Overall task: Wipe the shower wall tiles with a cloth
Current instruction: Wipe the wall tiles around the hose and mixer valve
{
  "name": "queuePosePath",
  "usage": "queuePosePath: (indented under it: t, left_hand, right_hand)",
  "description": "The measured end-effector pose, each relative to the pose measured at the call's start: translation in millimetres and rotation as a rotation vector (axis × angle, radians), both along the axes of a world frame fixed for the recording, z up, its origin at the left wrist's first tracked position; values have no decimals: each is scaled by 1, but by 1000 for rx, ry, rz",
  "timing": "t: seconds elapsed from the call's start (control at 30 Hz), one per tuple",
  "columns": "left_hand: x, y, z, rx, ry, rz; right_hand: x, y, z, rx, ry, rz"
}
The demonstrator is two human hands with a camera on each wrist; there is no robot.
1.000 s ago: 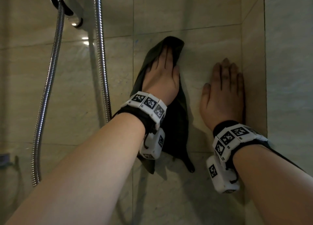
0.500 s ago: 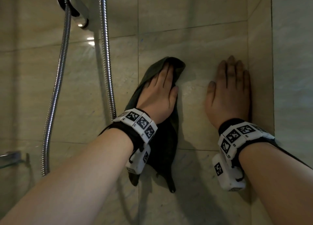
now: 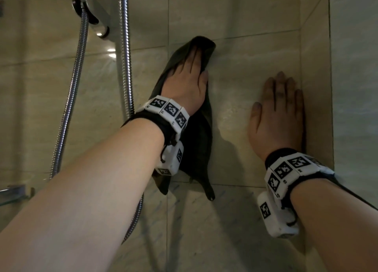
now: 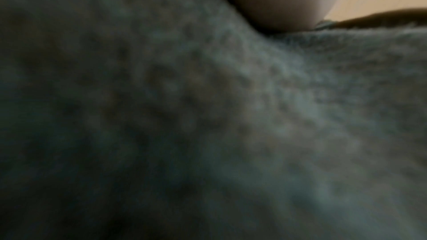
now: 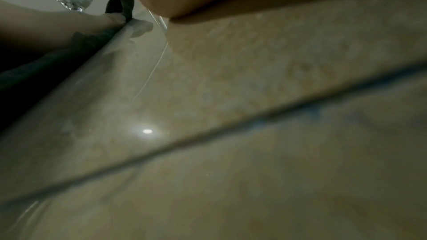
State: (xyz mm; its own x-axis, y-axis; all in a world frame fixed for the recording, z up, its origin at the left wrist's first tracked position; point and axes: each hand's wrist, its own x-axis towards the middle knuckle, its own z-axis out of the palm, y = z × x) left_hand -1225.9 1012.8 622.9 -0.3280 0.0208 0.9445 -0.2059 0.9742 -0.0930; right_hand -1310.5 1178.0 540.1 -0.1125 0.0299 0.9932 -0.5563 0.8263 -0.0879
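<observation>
Left hand [image 3: 185, 85], fingers straight, presses a dark cloth [image 3: 199, 142] flat against the wall tiles [image 3: 241, 77]; cloth tail hangs below the wrist. Right hand [image 3: 278, 116] lies flat and bare on the tiles, right of the cloth, beside the corner. Shower hose [image 3: 70, 104] hangs left.

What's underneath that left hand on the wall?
A dark cloth lies under the left hand, whose straight fingers press it flat against the wall tiles. The cloth hangs down past the wrist. The tile directly behind the cloth is covered and cannot be seen.
</observation>
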Motion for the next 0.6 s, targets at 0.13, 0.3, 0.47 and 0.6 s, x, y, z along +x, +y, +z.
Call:
queuePosePath:
  t: [0.13, 0.3, 0.47, 0.6]
  left_hand:
    - [0, 1, 1, 68, 39, 21]
    - [-3, 3, 2, 179, 85, 50]
    - [-8, 6, 2, 241, 135, 73]
    - [-11, 10, 4, 294, 182, 75]
  right_hand:
    - [0, 0, 0, 9, -11, 2]
    - [-1, 0, 0, -7, 8, 5]
    - [-1, 0, 1, -9, 9, 13]
    - [-1, -1, 0, -19, 23, 15]
